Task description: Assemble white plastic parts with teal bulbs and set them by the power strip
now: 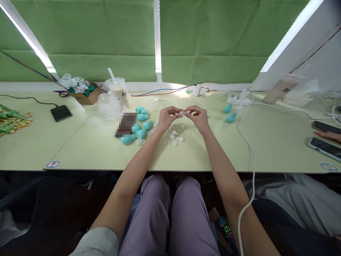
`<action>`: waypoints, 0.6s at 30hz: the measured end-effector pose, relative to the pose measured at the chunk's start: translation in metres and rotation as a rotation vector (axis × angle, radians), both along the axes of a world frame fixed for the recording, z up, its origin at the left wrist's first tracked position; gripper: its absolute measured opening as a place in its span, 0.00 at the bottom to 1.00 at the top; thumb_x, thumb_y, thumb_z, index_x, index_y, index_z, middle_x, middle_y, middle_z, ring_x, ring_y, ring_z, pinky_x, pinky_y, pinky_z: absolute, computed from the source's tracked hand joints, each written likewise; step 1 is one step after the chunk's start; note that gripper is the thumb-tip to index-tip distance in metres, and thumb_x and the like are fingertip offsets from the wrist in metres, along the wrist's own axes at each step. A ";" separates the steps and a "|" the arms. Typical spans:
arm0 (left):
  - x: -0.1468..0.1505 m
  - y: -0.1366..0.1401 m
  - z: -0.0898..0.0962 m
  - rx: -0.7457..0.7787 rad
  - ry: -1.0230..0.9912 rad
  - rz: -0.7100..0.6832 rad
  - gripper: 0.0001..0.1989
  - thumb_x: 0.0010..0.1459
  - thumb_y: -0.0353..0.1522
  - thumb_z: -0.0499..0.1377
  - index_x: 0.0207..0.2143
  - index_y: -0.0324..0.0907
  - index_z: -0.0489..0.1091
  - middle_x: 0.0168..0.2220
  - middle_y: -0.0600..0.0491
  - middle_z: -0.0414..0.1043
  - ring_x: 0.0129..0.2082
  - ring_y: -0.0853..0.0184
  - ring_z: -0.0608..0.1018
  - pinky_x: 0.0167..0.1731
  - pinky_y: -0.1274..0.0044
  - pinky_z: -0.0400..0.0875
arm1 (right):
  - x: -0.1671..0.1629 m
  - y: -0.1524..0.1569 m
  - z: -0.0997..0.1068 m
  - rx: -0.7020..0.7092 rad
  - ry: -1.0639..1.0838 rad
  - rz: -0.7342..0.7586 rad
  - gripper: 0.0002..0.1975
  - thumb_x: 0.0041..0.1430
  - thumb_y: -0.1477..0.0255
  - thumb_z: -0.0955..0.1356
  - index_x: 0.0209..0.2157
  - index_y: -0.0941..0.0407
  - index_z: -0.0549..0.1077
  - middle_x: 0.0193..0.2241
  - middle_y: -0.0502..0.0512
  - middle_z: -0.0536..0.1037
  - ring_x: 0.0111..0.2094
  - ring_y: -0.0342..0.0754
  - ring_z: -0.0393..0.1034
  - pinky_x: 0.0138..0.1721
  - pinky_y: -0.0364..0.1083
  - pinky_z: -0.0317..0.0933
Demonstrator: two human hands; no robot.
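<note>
Both my hands meet over the middle of the table, pinching one small white plastic piece (181,113) between them. My left hand (168,117) grips it from the left with thumb and finger. From the other side my right hand (197,116) holds it, fingertips closed. Just below lie several white cone-shaped pieces (180,139) and tiny white rings (169,143). Left of my left hand are several turquoise bulb-shaped pieces (142,133), some beside a blurred dark rectangle (127,124). The exact shape of the held piece is partly covered by my fingers.
A lidded drink cup (117,89), clear plastic bag (109,106) and cardboard box (85,96) stand at back left. Two turquoise bulbs (231,117) lie right, near a power strip (243,99). A white cable (252,153) hangs over the edge. Another person's hand (329,135) is by phones (325,147).
</note>
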State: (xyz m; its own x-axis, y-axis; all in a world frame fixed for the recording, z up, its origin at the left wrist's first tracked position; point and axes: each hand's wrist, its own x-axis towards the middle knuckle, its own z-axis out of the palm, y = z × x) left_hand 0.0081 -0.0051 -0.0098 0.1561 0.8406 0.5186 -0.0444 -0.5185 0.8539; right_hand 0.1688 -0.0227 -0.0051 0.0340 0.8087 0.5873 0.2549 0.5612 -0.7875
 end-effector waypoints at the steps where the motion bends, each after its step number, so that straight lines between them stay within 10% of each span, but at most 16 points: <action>1: 0.000 0.000 0.000 0.003 0.002 0.005 0.12 0.42 0.35 0.68 0.29 0.38 0.74 0.32 0.50 0.78 0.33 0.66 0.79 0.36 0.74 0.71 | 0.000 0.000 0.000 0.000 0.001 -0.004 0.09 0.46 0.62 0.73 0.27 0.52 0.78 0.32 0.51 0.77 0.27 0.42 0.64 0.25 0.43 0.53; 18: 0.004 -0.004 0.000 0.131 0.057 0.107 0.06 0.46 0.34 0.65 0.27 0.41 0.76 0.32 0.51 0.79 0.33 0.66 0.78 0.36 0.72 0.72 | 0.002 -0.001 0.001 -0.205 0.120 0.097 0.10 0.42 0.63 0.74 0.26 0.52 0.78 0.30 0.50 0.78 0.29 0.42 0.65 0.29 0.43 0.59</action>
